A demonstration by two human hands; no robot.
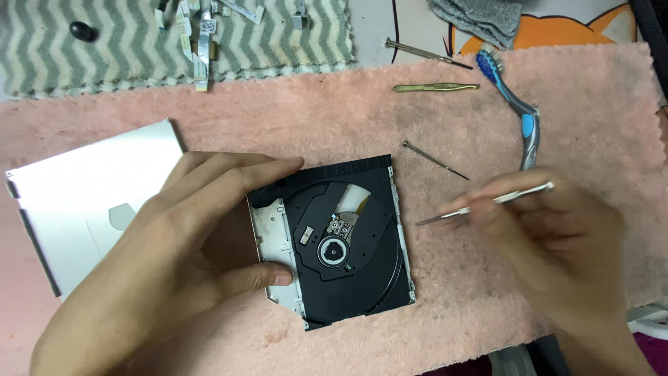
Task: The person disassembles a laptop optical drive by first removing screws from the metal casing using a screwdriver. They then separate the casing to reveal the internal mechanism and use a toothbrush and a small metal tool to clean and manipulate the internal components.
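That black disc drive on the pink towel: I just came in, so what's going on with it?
A person's left hand steadies the opened black slim optical disc drive on the pink towel. The right hand holds thin metal tweezers just right of the drive, not touching it. A silver metal cover plate lies to the left; a small screwdriver and a blue-grey toothbrush lie beyond.

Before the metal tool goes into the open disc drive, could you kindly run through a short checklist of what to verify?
1. Disc drive steadied by left hand: ok.
2. Metal tool gripped in right hand: ok.
3. Tool tip apart from drive: ok.
4. Drive flat on pink towel: ok.
5. Exact tip type: cannot tell, blurred.
6. Loose thin pin close beside drive: not ok.
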